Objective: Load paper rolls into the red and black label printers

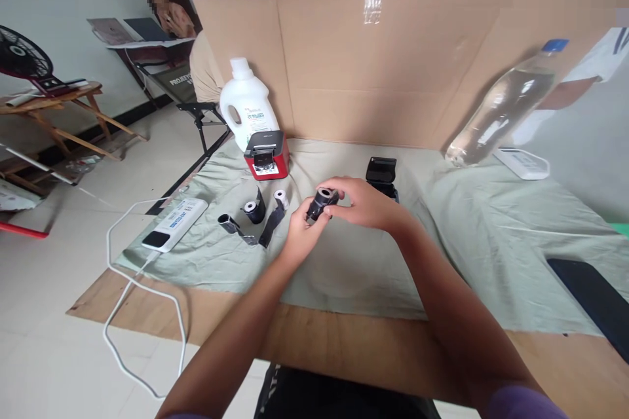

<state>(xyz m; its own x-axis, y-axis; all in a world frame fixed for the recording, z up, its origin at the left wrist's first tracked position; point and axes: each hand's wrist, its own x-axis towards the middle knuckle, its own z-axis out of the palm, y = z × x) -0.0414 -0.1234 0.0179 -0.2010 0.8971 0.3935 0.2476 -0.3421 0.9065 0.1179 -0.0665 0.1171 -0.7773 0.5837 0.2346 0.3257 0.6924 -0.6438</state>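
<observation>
My left hand (301,228) and my right hand (364,203) are both closed around a small black roll (319,204) with a hollow core, held above the cloth. Left of my hands are several loose black rolls and strips: a roll with a white core (253,211), a partly unwound strip with a white core (273,219), and a curled black strip (234,228). Behind my right hand lies a small black device (381,171) with its lid raised, its lower part partly hidden. A red and black box-shaped label printer (271,160) stands farther back on the left.
A white detergent jug (248,105) stands behind the printer. At left, a white power bank (179,221) has a cable trailing off the table. A large water bottle (506,108) leans on the cardboard wall (373,72); a phone (592,294) lies at right. Other people sit beyond.
</observation>
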